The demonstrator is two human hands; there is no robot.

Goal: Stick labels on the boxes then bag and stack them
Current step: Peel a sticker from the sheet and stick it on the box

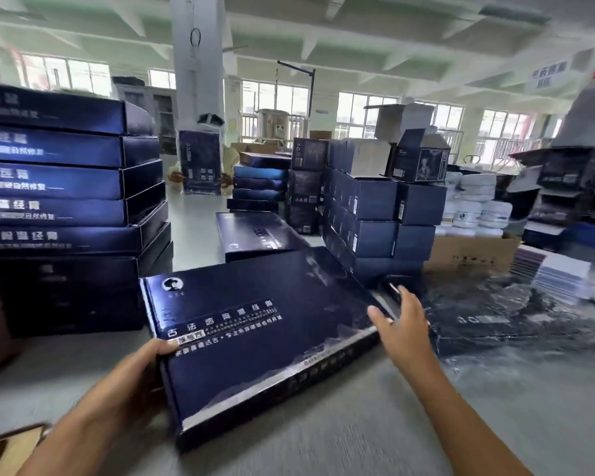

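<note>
Left hand [131, 383] grips the navy box [272, 338] at the desk [409, 434] front edge; right hand [401, 324] spread open, perhaps touching it

the left forearm [83, 424] comes in bare from the lower left of the frame and runs up toward the centre. the left hand [138, 369] grips the near left edge of the dark box [282, 352], thumb laid on its top face, the other fingers hidden beneath. the right forearm [461, 413] rises from the lower right. the right hand [404, 333] is just right of centre, palm down, fingers straight and spread, thumb over the box's right corner; whether it touches cannot be told.
</note>
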